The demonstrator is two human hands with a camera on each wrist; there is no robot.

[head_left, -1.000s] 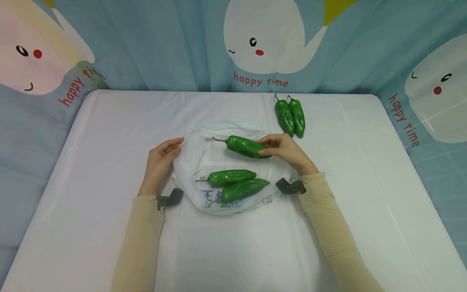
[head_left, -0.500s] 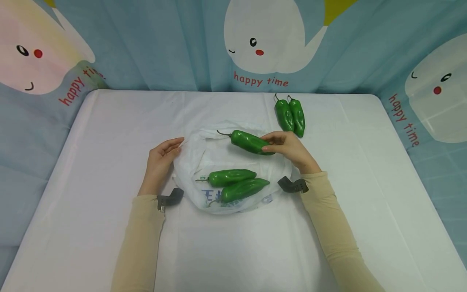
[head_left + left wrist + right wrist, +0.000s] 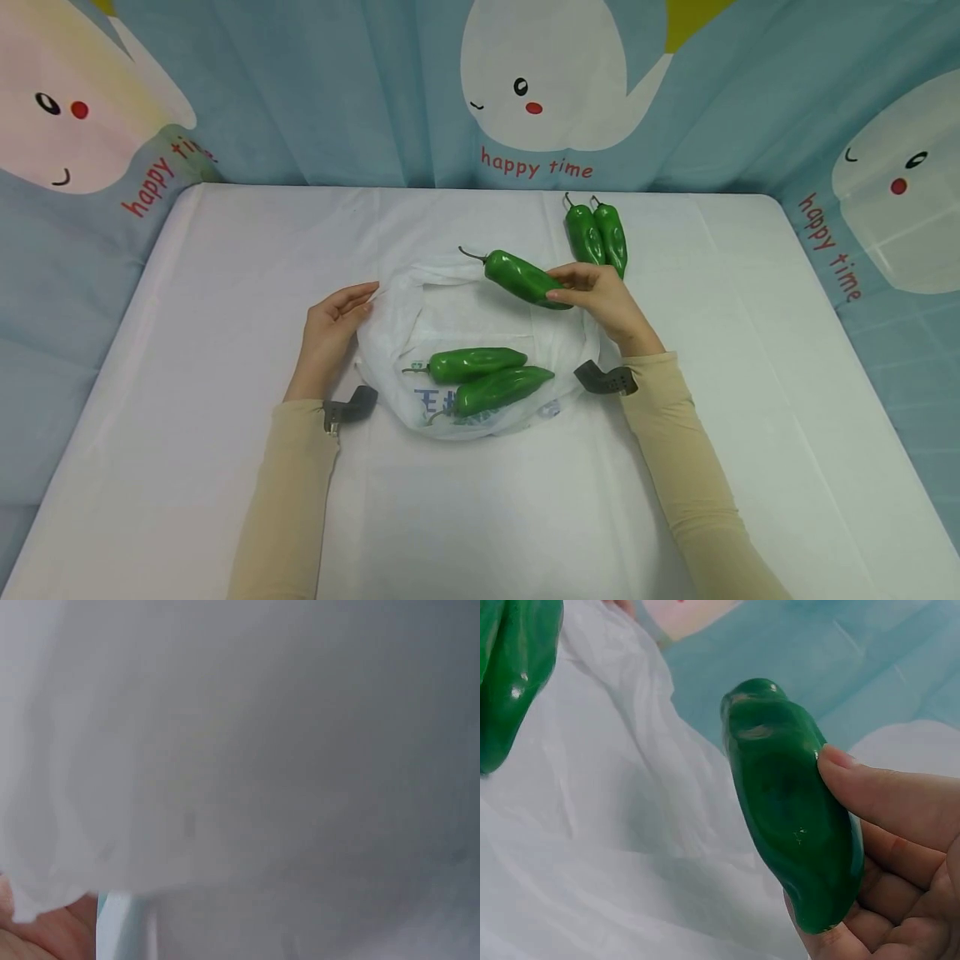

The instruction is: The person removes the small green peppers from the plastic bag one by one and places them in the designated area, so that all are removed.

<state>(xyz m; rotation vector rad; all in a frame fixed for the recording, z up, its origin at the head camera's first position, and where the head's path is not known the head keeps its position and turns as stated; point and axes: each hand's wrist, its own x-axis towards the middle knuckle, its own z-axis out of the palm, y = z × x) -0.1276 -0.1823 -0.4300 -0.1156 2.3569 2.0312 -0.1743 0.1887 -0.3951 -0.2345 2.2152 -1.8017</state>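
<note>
Over the far right rim of a white plastic bag (image 3: 386, 358), my right hand (image 3: 603, 304) pinches a green pepper (image 3: 517, 277) near its tip, stem pointing left. The right wrist view shows the thumb of this hand (image 3: 900, 862) on one side of the held pepper (image 3: 791, 802) and fingers behind it. Inside the open bag lie two peppers (image 3: 476, 366) (image 3: 498, 392), side by side. My left hand (image 3: 326, 342) grips the bag's left rim; in the left wrist view the bag (image 3: 187, 750) hides most of that hand (image 3: 60, 930).
Two more green peppers (image 3: 583, 232) (image 3: 611, 233) lie side by side near the table's far edge, just beyond my right hand. The white-covered table (image 3: 480, 517) is bordered by a blue curtain (image 3: 360, 100) with whale pictures at the back and sides.
My right hand has carried its pepper away from the two in the bag, toward the far right, and the pepper has tilted more. The left hand has stayed in place.
</note>
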